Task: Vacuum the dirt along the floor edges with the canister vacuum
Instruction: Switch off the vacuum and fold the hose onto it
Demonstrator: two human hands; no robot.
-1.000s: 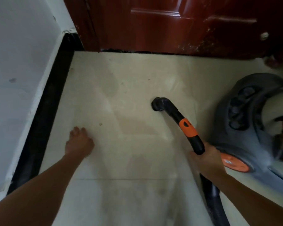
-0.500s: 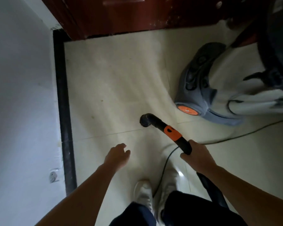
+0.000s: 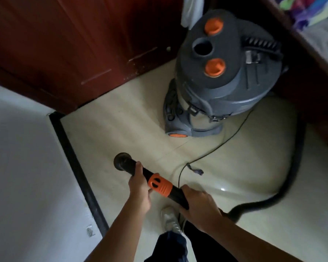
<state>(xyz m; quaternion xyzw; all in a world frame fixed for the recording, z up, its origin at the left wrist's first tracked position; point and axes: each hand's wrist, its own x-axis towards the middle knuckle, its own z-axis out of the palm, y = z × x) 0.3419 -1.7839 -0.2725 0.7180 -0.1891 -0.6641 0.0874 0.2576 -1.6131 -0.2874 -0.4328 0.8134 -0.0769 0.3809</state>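
Canister (image 3: 254, 80) upright; right hand (image 3: 199, 207) grips nozzle (image 3: 160, 187)

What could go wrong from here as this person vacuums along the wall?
The thin power cord runs right beside the person's shoe, so a step could snag it. The thick hose loops wide across the floor toward the canister vacuum; a hard pull might tug or tip it. The left hand and right hand both grip the wand, whose nozzle sits apart from the black baseboard, so edge dirt may be missed.
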